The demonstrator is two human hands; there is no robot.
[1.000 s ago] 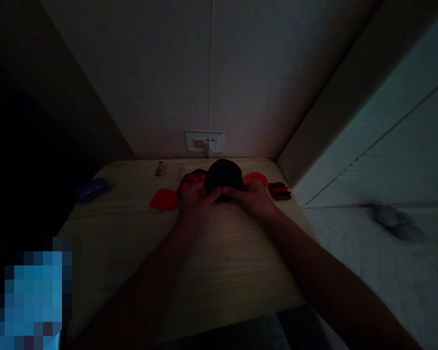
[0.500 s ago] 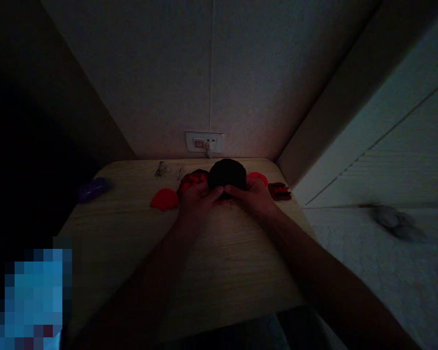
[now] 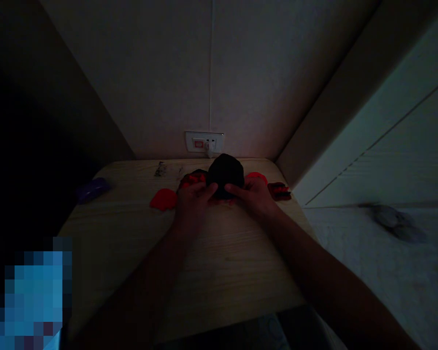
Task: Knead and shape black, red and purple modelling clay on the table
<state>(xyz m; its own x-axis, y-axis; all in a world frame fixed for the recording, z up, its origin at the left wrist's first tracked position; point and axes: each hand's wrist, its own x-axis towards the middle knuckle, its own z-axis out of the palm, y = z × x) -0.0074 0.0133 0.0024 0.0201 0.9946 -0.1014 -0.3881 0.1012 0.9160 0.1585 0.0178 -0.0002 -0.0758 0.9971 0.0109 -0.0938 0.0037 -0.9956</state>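
Observation:
Between my two hands, a black, roundish flat piece (image 3: 225,174), perhaps modelling clay, is held up above the wooden table. My left hand (image 3: 195,199) grips its lower left edge, thumb on the near face. At its lower right edge is my right hand (image 3: 253,194), thumb also pressed on the near face. The fingers behind the piece are hidden. A red and black lump (image 3: 192,179) sits just beyond my left hand, and a flat red piece (image 3: 163,199) lies to its left. Another red piece (image 3: 257,177) shows partly behind my right hand.
A red and black striped piece (image 3: 279,191) lies at the right table edge. On the left stands a purple object (image 3: 93,189). Dark smudges mark the wooden tabletop (image 3: 226,272). A wall socket (image 3: 204,142) with a plug is just behind. The room is dim.
The black piece has shifted slightly up and left, and its outline looks less round. My left thumb has moved left, away from the right thumb.

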